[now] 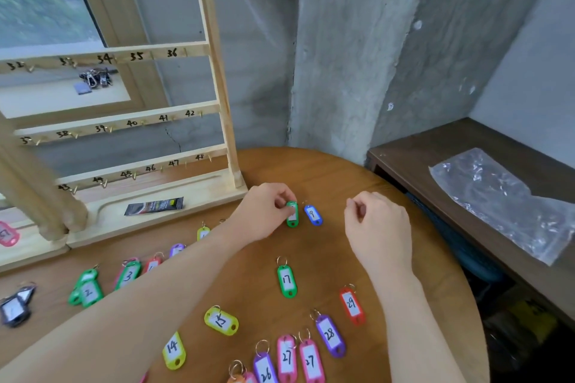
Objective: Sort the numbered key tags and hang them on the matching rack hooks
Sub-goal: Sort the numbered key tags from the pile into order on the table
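My left hand pinches the top of a green key tag lying on the round wooden table; its number is hidden. Beside it lies a blue tag marked 9. My right hand hovers just right of them, fingers loosely curled, holding nothing. Nearer me lie a green 17 tag, red 29, purple 28, yellow 15 and several more. The wooden rack with numbered hooks stands at the left.
A small dark packet lies on the rack's base. Green tags marked 2 and 3 lie at the left. A dark shelf with a clear plastic bag sits at the right. Concrete wall stands behind.
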A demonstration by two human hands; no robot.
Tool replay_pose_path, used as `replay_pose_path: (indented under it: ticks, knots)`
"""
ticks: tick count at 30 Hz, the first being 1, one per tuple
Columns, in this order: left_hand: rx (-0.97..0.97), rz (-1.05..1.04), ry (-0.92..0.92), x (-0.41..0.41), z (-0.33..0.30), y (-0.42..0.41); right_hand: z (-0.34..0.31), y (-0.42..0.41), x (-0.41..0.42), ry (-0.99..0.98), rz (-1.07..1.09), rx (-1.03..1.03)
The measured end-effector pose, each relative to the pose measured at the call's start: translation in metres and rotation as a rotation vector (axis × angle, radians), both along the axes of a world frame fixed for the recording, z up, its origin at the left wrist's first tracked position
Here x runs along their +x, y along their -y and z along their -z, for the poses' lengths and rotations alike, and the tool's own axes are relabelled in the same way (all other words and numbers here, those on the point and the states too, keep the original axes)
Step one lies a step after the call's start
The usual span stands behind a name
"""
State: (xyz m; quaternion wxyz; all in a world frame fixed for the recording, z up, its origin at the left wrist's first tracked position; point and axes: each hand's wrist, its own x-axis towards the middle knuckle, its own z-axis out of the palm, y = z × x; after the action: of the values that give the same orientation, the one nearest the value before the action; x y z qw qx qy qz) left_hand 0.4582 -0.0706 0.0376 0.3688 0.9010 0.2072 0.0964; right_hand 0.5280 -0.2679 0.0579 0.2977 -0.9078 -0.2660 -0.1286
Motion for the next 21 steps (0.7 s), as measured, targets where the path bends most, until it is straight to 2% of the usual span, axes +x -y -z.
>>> replay_pose_path:
  ticks: [5, 10, 13, 21]
  knots:
    - [0.159, 0.031, 0.007, 0.004, 0.006, 0.001, 0.001, 0.0, 0.002, -0.018, -0.006, -0.016]
    - [0.161, 0.07, 0.114, 0.009, 0.012, 0.001, 0.001, 0.002, 0.003, -0.022, 0.0, -0.006]
    - [0.224, 0.098, 0.149, 0.013, 0.014, 0.004, 0.001, 0.002, 0.003, -0.03, -0.001, 0.006]
    - [0.352, 0.159, 0.062, 0.028, 0.013, 0.0, 0.005, 0.002, 0.005, -0.026, -0.015, 0.01]
